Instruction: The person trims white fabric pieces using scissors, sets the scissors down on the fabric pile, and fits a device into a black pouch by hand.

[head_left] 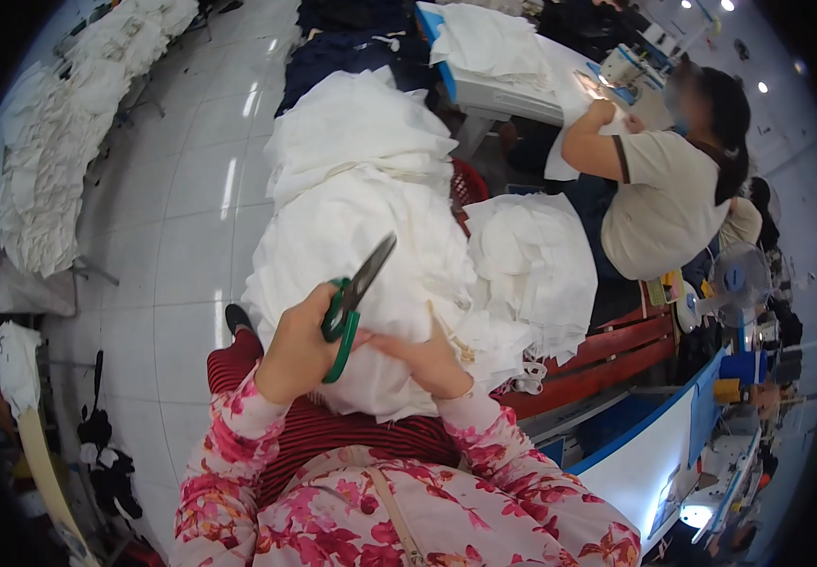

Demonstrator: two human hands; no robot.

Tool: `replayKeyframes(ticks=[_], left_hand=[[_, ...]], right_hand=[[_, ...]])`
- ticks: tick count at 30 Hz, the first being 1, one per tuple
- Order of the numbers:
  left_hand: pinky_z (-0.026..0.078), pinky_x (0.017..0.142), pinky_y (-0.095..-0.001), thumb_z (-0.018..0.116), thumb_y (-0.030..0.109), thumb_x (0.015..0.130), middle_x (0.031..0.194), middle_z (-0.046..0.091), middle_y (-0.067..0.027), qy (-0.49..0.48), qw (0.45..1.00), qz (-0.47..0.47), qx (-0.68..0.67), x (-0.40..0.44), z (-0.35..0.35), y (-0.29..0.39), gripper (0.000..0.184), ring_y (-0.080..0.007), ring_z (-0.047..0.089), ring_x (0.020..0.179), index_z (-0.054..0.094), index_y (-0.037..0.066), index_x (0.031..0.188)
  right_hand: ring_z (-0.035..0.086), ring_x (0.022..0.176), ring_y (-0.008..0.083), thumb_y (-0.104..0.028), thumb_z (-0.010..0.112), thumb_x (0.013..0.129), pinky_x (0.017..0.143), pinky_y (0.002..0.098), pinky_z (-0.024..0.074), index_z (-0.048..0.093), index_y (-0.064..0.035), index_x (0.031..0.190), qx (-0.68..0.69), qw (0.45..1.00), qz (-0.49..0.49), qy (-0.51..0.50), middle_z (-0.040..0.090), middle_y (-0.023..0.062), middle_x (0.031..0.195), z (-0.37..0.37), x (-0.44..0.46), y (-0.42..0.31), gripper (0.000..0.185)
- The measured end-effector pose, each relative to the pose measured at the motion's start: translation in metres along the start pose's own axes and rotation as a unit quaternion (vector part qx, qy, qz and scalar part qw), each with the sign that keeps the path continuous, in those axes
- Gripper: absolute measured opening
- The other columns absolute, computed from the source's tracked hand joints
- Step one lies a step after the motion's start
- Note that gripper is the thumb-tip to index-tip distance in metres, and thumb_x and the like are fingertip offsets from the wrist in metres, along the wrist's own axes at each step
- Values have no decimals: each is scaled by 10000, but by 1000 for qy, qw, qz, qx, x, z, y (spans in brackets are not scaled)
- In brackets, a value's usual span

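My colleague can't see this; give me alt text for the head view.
A person's left hand holds green-handled scissors over a pile of white cloth while the right hand touches it. Beyond, to the right, another person works at a sewing machine.

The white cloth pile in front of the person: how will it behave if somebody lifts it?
The white cloth pile is probably floppy, since its edges droop and wrinkle. Its many layers suggest noticeable weight if lifted together. The uneven edges suggest that layers may slip apart.

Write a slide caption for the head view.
Left hand holding green-handled scissors over piled white cloth, right hand close by, a co-worker at a table beyond.
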State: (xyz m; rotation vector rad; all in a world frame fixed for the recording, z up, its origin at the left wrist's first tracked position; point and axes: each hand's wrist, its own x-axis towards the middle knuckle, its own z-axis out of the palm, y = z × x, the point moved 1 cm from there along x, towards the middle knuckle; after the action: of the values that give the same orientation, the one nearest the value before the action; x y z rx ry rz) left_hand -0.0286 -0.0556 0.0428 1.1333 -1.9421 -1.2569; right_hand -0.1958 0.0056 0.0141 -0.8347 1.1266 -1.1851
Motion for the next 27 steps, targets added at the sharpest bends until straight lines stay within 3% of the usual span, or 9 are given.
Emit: replayKeyframes(ticks=[3, 6, 9, 16, 22, 25, 27], left_hand=[[442, 630, -257, 786, 134, 731, 751, 554, -52, 6, 997, 5, -73, 6, 2, -8, 398, -106, 483, 665, 532, -7, 1002], [434, 636, -248, 768, 126, 744, 752, 539, -33, 8, 996, -19, -89, 14, 1, -5, 357, -94, 472, 672, 535, -5, 981], [424, 611, -237, 761, 127, 748, 730, 525, -22, 14, 993, -15, -119, 18, 3, -5, 327, -84, 457, 654, 537, 0, 948], [411, 578, -234, 771, 120, 738, 711, 528, 1, 131, 979, -7, -157, 26, 8, -13, 309, -70, 452, 636, 543, 6, 913], [414, 589, -227, 769, 124, 742, 711, 525, 6, 128, 975, 11, -181, 30, 10, -13, 313, -71, 453, 632, 543, 0, 919], [414, 590, -227, 766, 127, 744, 711, 528, 4, 102, 977, 14, -185, 34, 8, -16, 306, -70, 456, 636, 544, 1, 915], [373, 588, -213, 766, 122, 753, 726, 498, 28, 80, 982, 4, -170, 36, 7, -15, 295, -54, 424, 648, 538, 26, 914]], right_hand=[[597, 1045, 224, 36, 613, 812, 898, 343, 498, 445, 21, 1287, 235, 971, 18, -25, 588, 129, 1168, -10, 9, 20, 504], [585, 1071, 229, 56, 605, 807, 903, 348, 497, 422, 17, 1306, 278, 957, 64, -52, 567, 127, 1207, -12, 7, 22, 532], [584, 1066, 227, 35, 598, 829, 905, 344, 493, 427, 8, 1303, 256, 966, 40, 5, 560, 133, 1218, -8, 8, 23, 504], [606, 1015, 227, 9, 605, 843, 898, 335, 491, 496, 37, 1230, 209, 970, -45, 111, 605, 138, 1138, 3, 8, 11, 403], [599, 1045, 245, 12, 601, 840, 909, 352, 493, 474, 26, 1261, 216, 972, -2, 93, 590, 141, 1166, -1, 8, 17, 440], [538, 1154, 272, -14, 545, 862, 980, 387, 448, 392, -4, 1347, 251, 968, 23, 3, 522, 139, 1276, -6, 5, 16, 509], [542, 1152, 274, -31, 543, 874, 975, 393, 454, 384, -4, 1353, 246, 968, 46, 5, 522, 143, 1280, -2, 3, 11, 506]])
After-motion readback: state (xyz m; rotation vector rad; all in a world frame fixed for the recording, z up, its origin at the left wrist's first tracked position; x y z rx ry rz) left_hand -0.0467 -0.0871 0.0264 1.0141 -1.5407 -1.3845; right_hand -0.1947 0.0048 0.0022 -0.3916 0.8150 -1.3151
